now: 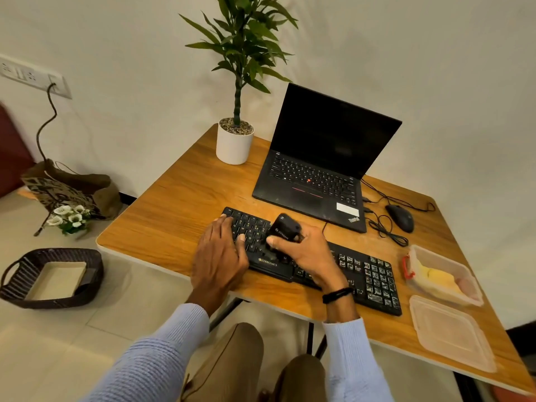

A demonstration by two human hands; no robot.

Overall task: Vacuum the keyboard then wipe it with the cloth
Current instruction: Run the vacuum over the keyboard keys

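On the floor left of the table sit a dark woven basket (52, 278) and a brown patterned bag (69, 187) with white flowers. A potted green plant in a white cylinder (235, 143) stands at the far left corner of the wooden tabletop (174, 216), with bare wood along the left edge.

The left hand (220, 253) lies flat, fingers spread, on the left end of the black corded keyboard (374, 280), which runs along the near edge. The right hand (307, 253) curls around a small black handheld vacuum (284, 227), nose down on the keys.

Just behind stands an open black laptop (319, 169) (screen dark), then a black mouse (400, 217) and loose cables. By the right edge, a clear plastic box (420, 252) holds the yellow folded cloth (435, 278); its lid (452, 332) lies nearer.
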